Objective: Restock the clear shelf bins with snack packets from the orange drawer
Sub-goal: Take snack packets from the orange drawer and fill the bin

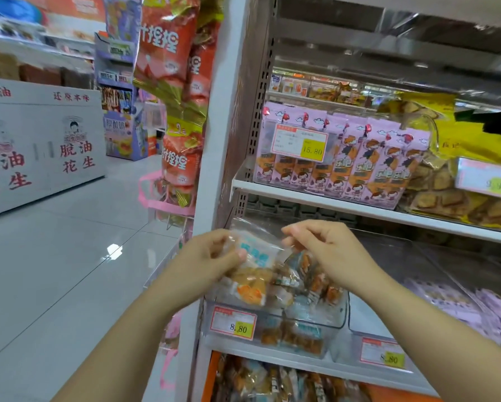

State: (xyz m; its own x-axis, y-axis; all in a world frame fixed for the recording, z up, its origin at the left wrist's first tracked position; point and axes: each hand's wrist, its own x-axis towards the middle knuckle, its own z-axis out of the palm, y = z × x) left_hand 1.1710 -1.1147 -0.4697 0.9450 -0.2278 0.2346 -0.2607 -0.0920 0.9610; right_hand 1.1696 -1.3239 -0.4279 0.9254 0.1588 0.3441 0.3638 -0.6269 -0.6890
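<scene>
A clear bag of small snack packets [258, 274] hangs above the left clear shelf bin [336, 320]. My left hand [211, 259] grips the bag's left side with thumb and fingers. My right hand [322, 248] pinches its top right edge. The bin below holds several orange and blue packets and carries an 8.80 price tag [233, 324]. At the bottom edge, the orange drawer [211, 375] stands open with many more packets inside.
A second clear bin [417, 256] to the right holds pale purple packets. The shelf above [359, 207] carries purple snack boxes and yellow biscuit bags. Red snack bags hang on the shelf end at left. A white display counter stands across the tiled aisle.
</scene>
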